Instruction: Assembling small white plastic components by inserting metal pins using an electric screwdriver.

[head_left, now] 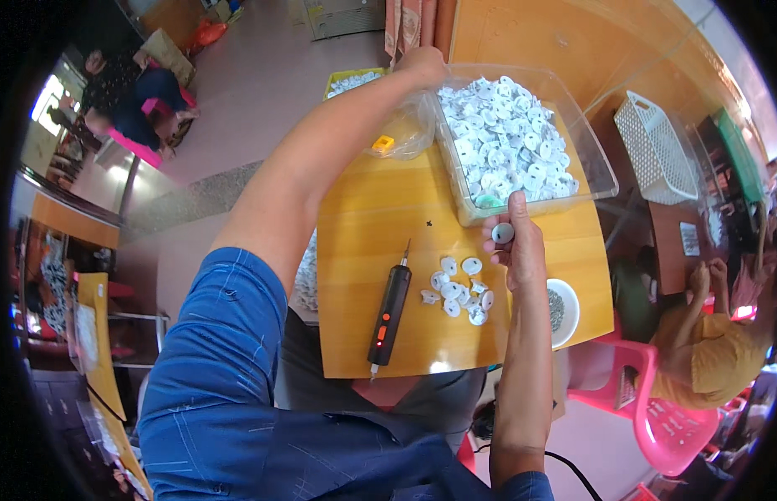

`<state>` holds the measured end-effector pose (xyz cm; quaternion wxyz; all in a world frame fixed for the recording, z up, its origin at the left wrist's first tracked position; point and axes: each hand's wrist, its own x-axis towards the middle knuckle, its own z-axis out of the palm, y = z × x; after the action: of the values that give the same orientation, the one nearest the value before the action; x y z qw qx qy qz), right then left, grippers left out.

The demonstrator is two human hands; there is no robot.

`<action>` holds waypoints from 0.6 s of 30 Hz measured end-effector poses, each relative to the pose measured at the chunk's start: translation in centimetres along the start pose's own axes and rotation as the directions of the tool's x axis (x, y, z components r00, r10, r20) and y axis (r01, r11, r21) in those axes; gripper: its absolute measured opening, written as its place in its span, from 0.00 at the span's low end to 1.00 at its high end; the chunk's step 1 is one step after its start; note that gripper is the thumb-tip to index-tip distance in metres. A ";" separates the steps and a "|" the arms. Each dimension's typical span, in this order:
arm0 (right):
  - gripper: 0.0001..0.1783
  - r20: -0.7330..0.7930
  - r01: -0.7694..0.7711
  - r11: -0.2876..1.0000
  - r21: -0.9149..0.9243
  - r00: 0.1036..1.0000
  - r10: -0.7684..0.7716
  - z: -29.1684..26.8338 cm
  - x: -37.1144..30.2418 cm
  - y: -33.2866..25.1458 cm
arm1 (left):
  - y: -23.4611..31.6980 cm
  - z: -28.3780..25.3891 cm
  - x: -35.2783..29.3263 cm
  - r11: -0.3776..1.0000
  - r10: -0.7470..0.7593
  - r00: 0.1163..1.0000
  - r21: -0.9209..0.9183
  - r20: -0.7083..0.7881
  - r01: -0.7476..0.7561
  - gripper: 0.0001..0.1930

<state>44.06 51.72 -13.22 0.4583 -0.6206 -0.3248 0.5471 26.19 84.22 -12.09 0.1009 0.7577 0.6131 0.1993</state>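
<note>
My right hand (526,250) is closed on a small round white plastic part (503,234), its thumb pointing away from me by the front wall of a clear plastic bin (601,171). Heaped in that bin are many white round parts (510,138). My left hand (424,67) reaches to the far side of the table, beside the bin's far left corner; its fingers are hidden. A loose group of white parts (455,292) lies on the table left of my right wrist. Further left rests a black electric screwdriver (390,313) with orange buttons, its bit pointing away.
A white bowl of small metal screws (571,326) stands right of my right forearm. Under my left arm lie a clear plastic bag (418,125) and a yellow piece (383,144). A yellow basket (330,86) of parts stands beyond. To the right are a pink chair (677,434) and a seated person (714,355).
</note>
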 end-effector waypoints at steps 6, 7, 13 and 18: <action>0.30 0.057 -0.095 0.995 -0.001 0.994 0.095 -0.2 1.2 0.1 | 0.5 -0.2 -0.9 0.995 0.054 0.994 -0.075 -0.097 -0.062 0.14; 0.30 0.055 -0.095 0.995 -0.014 0.994 0.096 -0.3 1.0 0.4 | 1.0 -0.6 -1.3 0.995 0.047 0.994 -0.086 -0.100 -0.056 0.14; 0.22 0.067 -0.097 0.990 0.104 0.994 0.091 -0.7 -0.2 2.5 | 7.2 -6.7 -4.9 0.948 0.263 0.930 -0.109 -0.257 -0.298 0.18; 0.17 0.056 -0.163 0.954 0.252 0.987 0.154 -1.8 0.3 4.6 | 10.7 -9.1 -7.8 0.916 0.366 0.891 -0.065 -0.270 -0.396 0.12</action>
<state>45.45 49.90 -17.65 0.4833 -0.5707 -0.2089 0.6302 30.48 73.41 -1.01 0.0260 0.8245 0.4471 0.3458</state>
